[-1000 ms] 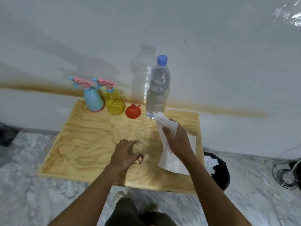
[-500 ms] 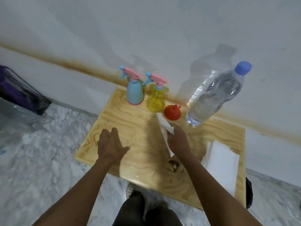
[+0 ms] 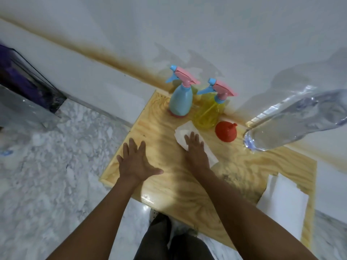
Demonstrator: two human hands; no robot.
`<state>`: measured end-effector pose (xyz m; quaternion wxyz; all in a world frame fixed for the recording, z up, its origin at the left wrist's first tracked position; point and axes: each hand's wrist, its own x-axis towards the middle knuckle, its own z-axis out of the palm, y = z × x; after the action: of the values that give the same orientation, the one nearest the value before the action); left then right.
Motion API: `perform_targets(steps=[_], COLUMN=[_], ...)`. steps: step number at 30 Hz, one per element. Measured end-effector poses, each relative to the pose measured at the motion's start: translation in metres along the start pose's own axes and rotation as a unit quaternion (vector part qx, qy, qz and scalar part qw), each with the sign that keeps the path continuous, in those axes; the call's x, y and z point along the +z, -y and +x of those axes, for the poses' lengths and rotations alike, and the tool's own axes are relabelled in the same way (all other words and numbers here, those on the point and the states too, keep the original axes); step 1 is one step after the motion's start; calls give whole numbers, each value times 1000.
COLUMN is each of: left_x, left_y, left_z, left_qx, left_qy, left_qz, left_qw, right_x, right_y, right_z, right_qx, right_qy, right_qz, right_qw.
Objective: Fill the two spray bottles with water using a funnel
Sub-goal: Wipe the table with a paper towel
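Observation:
A blue spray bottle (image 3: 180, 100) and a yellow spray bottle (image 3: 210, 113), both with pink trigger heads, stand at the back of the wooden table (image 3: 169, 184). A red funnel (image 3: 226, 131) lies mouth-down to their right. A large clear water bottle (image 3: 293, 121) with water in it stands further right. My right hand (image 3: 195, 149) presses flat on a white paper towel (image 3: 185, 132) just in front of the yellow bottle. My left hand (image 3: 136, 162) rests flat with spread fingers near the table's left edge.
More white paper towels (image 3: 281, 201) lie at the table's right front. A white wall with a brown stain runs behind the table. A dark box and clear plastic (image 3: 24, 94) sit on the marble floor to the left. My legs show below the table.
The view swung to the left and closer. My left hand left the crumpled scrap and flattened at the left edge. My right hand laid the towel down and pressed it toward the yellow bottle.

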<state>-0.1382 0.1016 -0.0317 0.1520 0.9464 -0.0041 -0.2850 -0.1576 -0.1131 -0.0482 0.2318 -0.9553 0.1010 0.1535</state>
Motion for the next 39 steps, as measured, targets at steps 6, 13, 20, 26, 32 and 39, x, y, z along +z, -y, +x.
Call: perform_targets(steps=[6, 13, 20, 26, 32, 39], left_x=[1, 2, 2, 2, 3, 5], left_y=[0, 2, 2, 3, 3, 4], left_z=[-1, -1, -3, -3, -2, -1], left_qx=[0, 2, 7, 8, 8, 6], left_qy=[-5, -9, -11, -9, -7, -6], left_qz=[4, -11, -16, -20, -19, -13], left_qw=[1000, 1000, 1000, 1000, 1000, 1000], right_x=[10, 13, 0, 15, 16, 31], right_y=[20, 27, 29, 36, 44, 39], right_z=[28, 20, 10, 9, 14, 1], right_qx=[-63, -176, -141, -35, -19, -126], right_qy=[12, 73, -88, -102, -49, -14], right_qz=[-49, -55, 37, 1, -38, -120], right_qw=[997, 980, 985, 994, 998, 985])
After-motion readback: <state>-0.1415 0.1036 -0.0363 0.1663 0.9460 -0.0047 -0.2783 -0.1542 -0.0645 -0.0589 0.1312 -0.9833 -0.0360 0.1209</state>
